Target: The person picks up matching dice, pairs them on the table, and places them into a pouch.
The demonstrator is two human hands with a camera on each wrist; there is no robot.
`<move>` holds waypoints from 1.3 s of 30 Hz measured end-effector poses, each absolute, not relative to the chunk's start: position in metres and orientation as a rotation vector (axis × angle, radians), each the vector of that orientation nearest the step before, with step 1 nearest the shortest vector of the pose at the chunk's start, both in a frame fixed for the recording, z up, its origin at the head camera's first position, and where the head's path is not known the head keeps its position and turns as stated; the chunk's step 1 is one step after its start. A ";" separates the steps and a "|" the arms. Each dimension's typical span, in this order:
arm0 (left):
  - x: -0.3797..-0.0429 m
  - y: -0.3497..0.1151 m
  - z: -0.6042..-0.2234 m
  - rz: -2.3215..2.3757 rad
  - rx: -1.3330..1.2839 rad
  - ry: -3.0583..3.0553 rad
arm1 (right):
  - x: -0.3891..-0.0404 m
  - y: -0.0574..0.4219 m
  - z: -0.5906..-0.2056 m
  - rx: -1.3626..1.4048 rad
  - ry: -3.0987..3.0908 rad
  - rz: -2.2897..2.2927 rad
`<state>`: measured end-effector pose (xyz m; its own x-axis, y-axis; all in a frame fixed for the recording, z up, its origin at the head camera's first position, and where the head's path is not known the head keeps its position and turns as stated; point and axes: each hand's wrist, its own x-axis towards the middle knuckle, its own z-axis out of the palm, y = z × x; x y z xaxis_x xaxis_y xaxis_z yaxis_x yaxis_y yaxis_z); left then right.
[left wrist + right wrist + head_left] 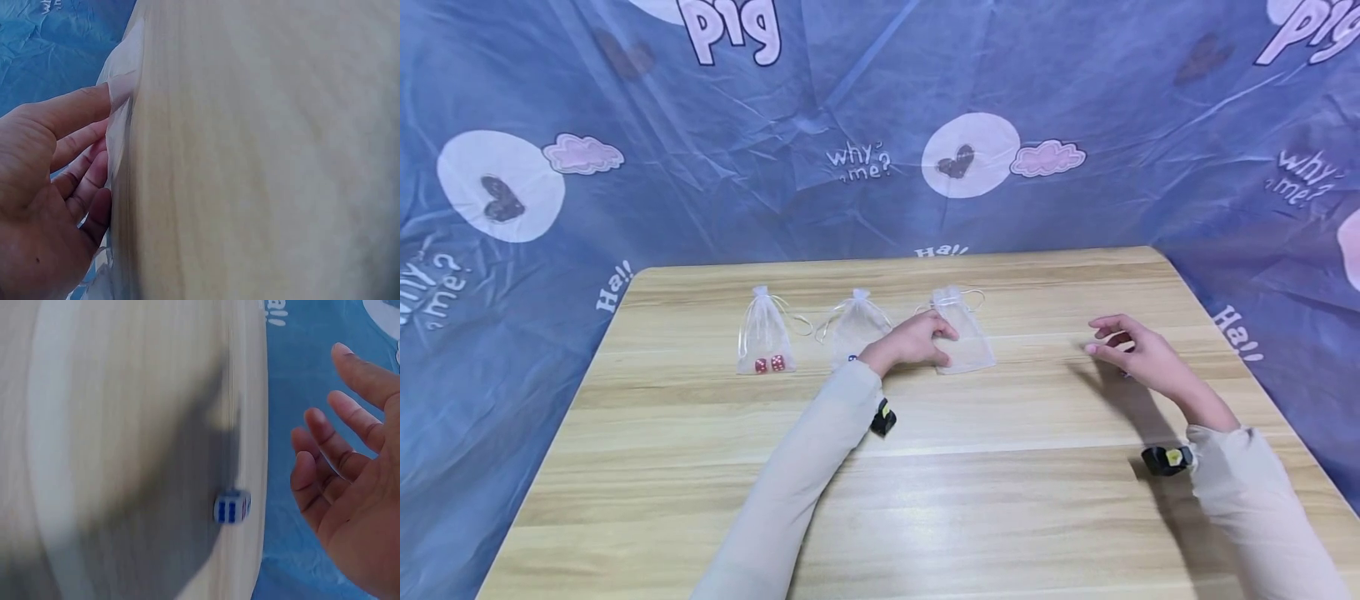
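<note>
A sheer white drawstring bag (967, 337) lies flat on the table, its cord at the far end. My left hand (913, 340) reaches over its left side, thumb and fingers spread apart and touching the sheer fabric (128, 59). Off to the right, my right hand (1138, 354) hovers above the table, fingers loosely bent with nothing between them. Below it sits a white die (231, 507) with blue pips, mostly covered by that hand in the head view.
Left of my left hand lies a sheer bag (859, 321) with a blue-marked piece at its bottom, partly behind the wrist. Farther left, another sheer bag (763, 329) holds two red dice (777, 362). A blue printed cloth (820, 167) hangs behind the wooden table (955, 517).
</note>
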<state>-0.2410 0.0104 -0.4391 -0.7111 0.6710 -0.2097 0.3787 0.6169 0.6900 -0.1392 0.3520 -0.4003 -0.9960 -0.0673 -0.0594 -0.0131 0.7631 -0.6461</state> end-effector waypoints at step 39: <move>-0.247 0.012 -0.440 0.827 0.833 2.326 | -0.100 0.411 -0.427 0.102 2.822 -1.126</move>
<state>-0.2466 0.0125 -0.4399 -0.6696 0.6931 -0.2670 0.3690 0.6224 0.6902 -0.0996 0.4106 -0.4273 -0.9926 0.0248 -0.1185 0.0996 0.7241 -0.6824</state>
